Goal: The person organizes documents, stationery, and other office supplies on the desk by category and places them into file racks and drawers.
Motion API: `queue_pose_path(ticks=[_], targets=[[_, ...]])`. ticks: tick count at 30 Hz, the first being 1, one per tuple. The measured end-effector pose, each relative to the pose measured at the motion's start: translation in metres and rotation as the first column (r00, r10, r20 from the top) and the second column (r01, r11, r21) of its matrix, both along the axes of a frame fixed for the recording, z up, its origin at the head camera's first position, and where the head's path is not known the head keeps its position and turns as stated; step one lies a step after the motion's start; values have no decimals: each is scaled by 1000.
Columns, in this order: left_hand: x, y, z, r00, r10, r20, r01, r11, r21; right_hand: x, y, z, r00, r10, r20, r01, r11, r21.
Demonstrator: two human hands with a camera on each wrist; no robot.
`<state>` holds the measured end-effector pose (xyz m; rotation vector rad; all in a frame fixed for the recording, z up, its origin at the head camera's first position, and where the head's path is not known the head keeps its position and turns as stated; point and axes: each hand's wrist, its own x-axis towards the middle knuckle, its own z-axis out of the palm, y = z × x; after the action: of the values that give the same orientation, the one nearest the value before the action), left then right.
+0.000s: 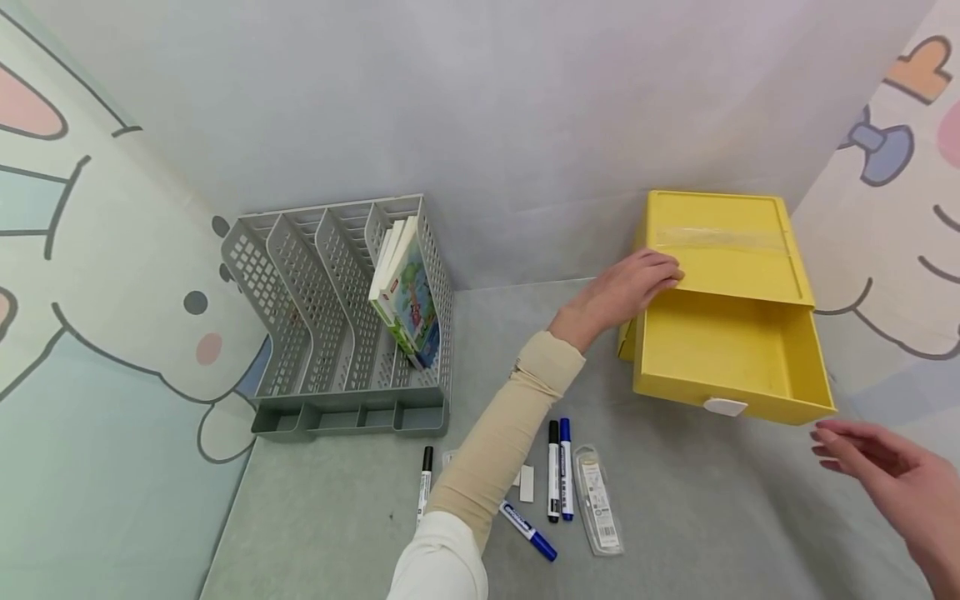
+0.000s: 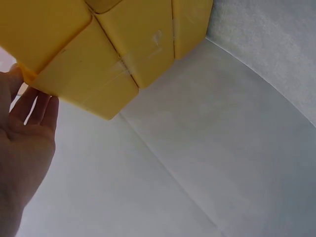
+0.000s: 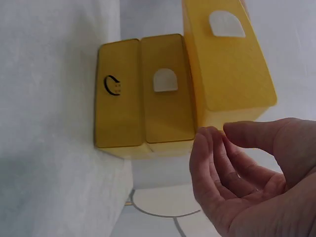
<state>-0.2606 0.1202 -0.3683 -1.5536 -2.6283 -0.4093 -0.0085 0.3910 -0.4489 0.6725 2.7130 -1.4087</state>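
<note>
A yellow drawer cabinet (image 1: 723, 250) stands at the right against the back wall, its top drawer (image 1: 712, 350) pulled out and fitted with a white tab handle (image 1: 725, 407). My left hand (image 1: 626, 283) rests on the top's front left corner, fingertips over the edge; from the left wrist, the left hand (image 2: 27, 133) touches the cabinet's upper edge (image 2: 81, 69). Just off the drawer's front right corner, my right hand (image 1: 888, 479) hangs with loosely bent fingers and holds nothing. In the right wrist view, the right hand (image 3: 247, 173) is beside the pulled-out drawer (image 3: 229, 64).
A grey file rack (image 1: 337, 300) with books (image 1: 408, 292) stands at the left. In front lie a black marker (image 1: 553, 471), a blue marker (image 1: 566, 471), another blue marker (image 1: 528, 531), a black-capped marker (image 1: 426, 475) and a clear plastic case (image 1: 598, 500). Clear tape (image 1: 720, 240) crosses the cabinet top.
</note>
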Motion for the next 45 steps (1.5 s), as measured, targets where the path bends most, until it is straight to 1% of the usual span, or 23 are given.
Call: queue_pose_path(ticks=[1,3,5,6,8,9,11,14,17,20,23,25,28,30,33,35,40,43,45], targets=[[0,0,0,1000,-3,6,3,1000,8,-2,2,2,999,-13,-35,12,1000,-25],[1,-1,0,1000,-5,20,5,1000,22,-6,4,7,990,-32,-137,17,994,-108],[1,-2,0,999,-7,31,6,999,38,-11,6,12,972,-46,-229,2,981,-192],[1,-2,0,999,-6,39,4,999,45,-14,6,16,962,-47,-269,-13,976,-218],[1,-3,0,998,2,57,-6,998,56,-21,6,23,953,-48,-300,-23,973,-229],[1,-3,0,998,8,64,-12,998,60,-25,5,26,953,-47,-300,-22,975,-220],[2,-2,-1,996,18,82,-25,996,83,-31,4,31,963,-41,-265,-12,981,-194],[4,-3,-2,994,29,104,-43,991,130,-37,3,36,983,-34,-181,10,991,-134],[7,-5,-2,993,35,113,-54,984,172,-39,4,36,994,-30,-108,21,996,-85],[13,-10,-1,992,68,110,-89,976,198,-40,6,36,996,-27,-88,20,997,-73],[20,-17,-2,986,119,118,-146,956,253,-42,9,35,996,-16,-90,8,996,-90],[27,-24,-5,978,154,144,-191,935,298,-43,10,35,995,-13,-98,2,993,-115],[37,-35,-11,957,203,207,-267,897,353,-44,11,35,997,-8,-73,0,993,-114],[44,-41,-15,944,224,243,-305,872,383,-45,11,35,998,-10,-56,4,994,-113],[52,-49,-23,930,248,271,-344,845,409,-45,12,36,998,-13,-54,6,991,-131],[57,-52,-27,921,265,286,-368,834,412,-45,12,35,997,-20,-75,8,988,-155],[72,-59,-39,889,302,345,-430,810,399,-44,10,34,992,-24,-126,0,983,-185],[80,-62,-46,878,300,373,-444,801,402,-44,9,33,988,-19,-153,-11,981,-192],[85,-64,-51,874,294,386,-448,796,407,-44,9,33,989,-19,-150,-11,981,-193]])
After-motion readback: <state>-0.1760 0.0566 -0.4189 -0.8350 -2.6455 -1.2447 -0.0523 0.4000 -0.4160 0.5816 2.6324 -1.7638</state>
